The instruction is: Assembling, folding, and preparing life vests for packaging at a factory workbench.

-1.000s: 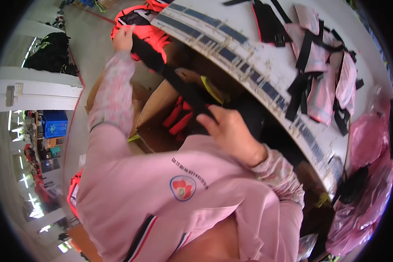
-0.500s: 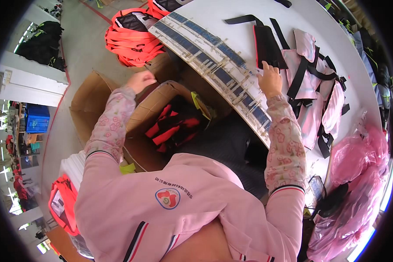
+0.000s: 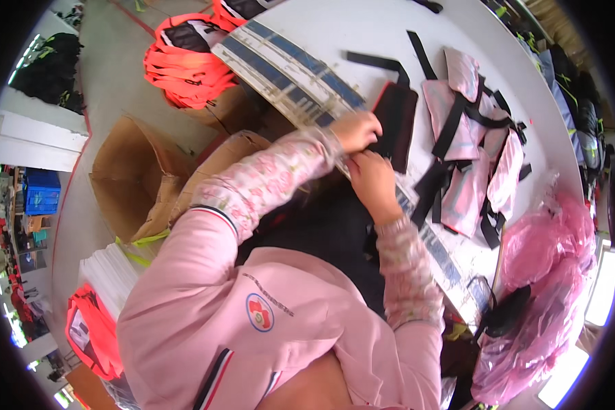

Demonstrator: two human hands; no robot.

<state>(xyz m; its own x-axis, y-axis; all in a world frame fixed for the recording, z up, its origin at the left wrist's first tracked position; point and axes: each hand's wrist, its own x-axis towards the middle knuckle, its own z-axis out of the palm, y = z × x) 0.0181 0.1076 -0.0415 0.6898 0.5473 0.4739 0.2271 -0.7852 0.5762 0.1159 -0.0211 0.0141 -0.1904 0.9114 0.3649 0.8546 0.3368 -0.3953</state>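
Observation:
A flat black fabric pad with a red edge (image 3: 396,121) lies on the white table (image 3: 362,34) near its striped front edge. My left hand (image 3: 357,130) rests on the pad's near side, fingers curled on it. My right hand (image 3: 370,179) sits just below, touching the same near edge by the table rim. A black strap (image 3: 376,61) runs off the pad's far end. Both forearms wear pink floral sleeves.
Pink pads with black straps (image 3: 473,147) are piled to the right of the black pad. Pink plastic bags (image 3: 550,273) bunch at the table's right end. An open cardboard box (image 3: 140,178) stands on the floor to the left, with orange-red vests (image 3: 184,65) beyond it.
My left hand has come up from the cardboard box to the black pad. My right hand has slid toward me along the pad to the table rim. Both hands now meet there.

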